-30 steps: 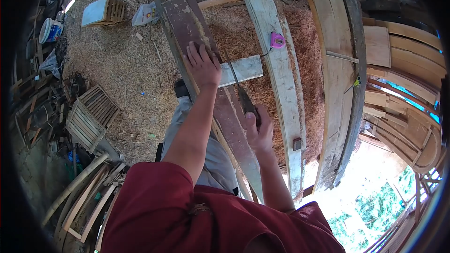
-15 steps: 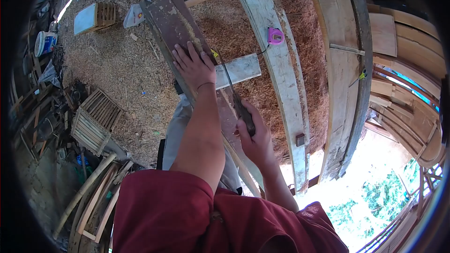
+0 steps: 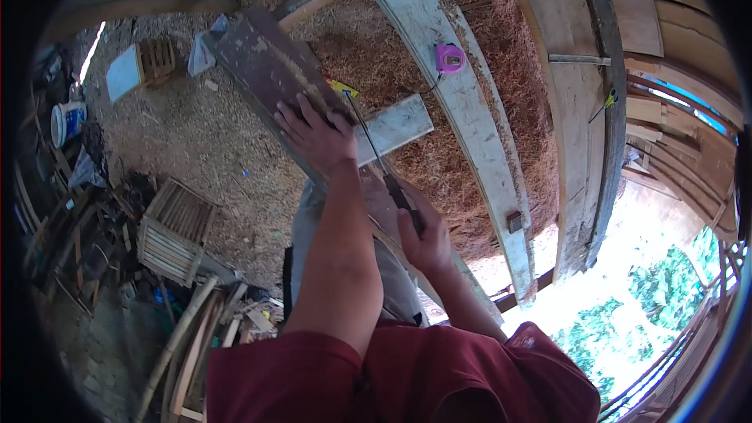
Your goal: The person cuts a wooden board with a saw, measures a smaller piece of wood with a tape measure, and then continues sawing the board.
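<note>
My right hand [image 3: 427, 241] grips the dark handle of a handsaw [image 3: 406, 207]. Its thin blade, seen nearly edge-on, points away from me and crosses a short whitish board [image 3: 401, 125]. A yellow patch [image 3: 343, 88] shows by the far end of the blade. My left hand [image 3: 319, 141] lies flat with fingers spread on the worn brown plank [image 3: 258, 47], left of the blade. The left end of the whitish board is hidden by this hand and wrist; its right end juts out over the shavings.
A pink tape measure [image 3: 450, 59] and a small brown block [image 3: 514, 222] rest on a long pale plank [image 3: 478, 121] to the right. Green-handled scissors [image 3: 609, 100] lie further right. Wooden crates [image 3: 176, 227] and a white bucket [image 3: 69, 122] stand left on the shavings-covered ground.
The camera view has shifted and tilted. More of the yellow patch by the blade's far end shows. My left hand stays flat on the plank, and my right hand keeps its grip on the handsaw.
</note>
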`<state>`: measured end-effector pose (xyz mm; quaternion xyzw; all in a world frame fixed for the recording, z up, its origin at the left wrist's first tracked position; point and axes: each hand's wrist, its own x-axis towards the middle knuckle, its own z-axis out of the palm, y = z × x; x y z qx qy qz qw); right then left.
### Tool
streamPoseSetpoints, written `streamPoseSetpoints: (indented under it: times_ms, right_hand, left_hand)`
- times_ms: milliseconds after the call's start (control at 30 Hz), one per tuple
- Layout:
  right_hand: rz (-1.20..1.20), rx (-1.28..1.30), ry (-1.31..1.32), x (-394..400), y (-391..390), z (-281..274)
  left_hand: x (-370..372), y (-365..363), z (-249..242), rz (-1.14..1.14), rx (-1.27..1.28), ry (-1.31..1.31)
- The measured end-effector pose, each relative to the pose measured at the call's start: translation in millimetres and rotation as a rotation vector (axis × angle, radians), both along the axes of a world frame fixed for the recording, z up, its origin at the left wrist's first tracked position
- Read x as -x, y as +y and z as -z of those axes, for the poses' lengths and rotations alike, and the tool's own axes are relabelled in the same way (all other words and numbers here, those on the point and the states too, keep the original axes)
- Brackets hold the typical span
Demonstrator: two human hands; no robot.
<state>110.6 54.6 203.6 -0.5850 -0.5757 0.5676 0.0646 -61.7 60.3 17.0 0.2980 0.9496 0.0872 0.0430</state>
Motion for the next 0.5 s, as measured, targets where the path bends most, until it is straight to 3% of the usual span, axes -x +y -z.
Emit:
streamPoseSetpoints:
  times_ms: [67,100,200,233,333,367,500]
  right_hand:
    - [0.027,-0.074,0.037,6,10,23]
    - [0.027,0.056,-0.086,14,19,25]
    - [-0.014,-0.198,-0.013,11,1,27]
    - [0.043,0.087,-0.068,10,-2,-4]
    - [0.087,0.069,-0.054,-8,-8,-25]
    - [0.078,-0.073,0.007,-7,-7,-12]
    - [0.103,-0.041,-0.005,17,2,41]
  left_hand:
    - [4,1,9,0.011,0.010,0.008]
    - [2,1,6,0.010,0.014,0.006]
    - [2,0,5,0.014,0.031,0.003]
    - [1,-1,4,0.017,0.042,0.000]
    - [2,0,3,0.025,0.084,0.006]
    - [3,1,4,0.029,0.086,0.014]
    - [0,-3,4,0.034,0.088,0.036]
